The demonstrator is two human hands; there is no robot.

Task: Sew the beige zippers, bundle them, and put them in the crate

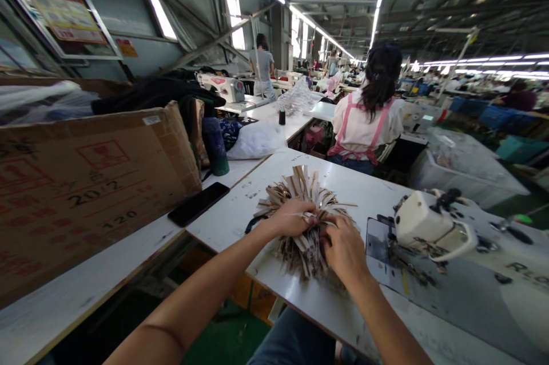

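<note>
A heap of narrow beige strips point(302, 193) lies on the white sewing table point(343, 296) in front of me. My left hand point(291, 217) rests on top of the heap, its fingers curled around a few strips. Just to its right, my right hand point(345, 250) presses into the same heap with bent fingers, gripping strips at its near side. Both forearms reach in from the bottom of the view.
A white sewing machine point(433, 225) stands right of the heap. A black phone point(198, 203) lies on the left bench beside a large cardboard box point(86, 182) and a dark bottle point(217, 147). A person in a pink apron point(369, 119) sits ahead, back turned.
</note>
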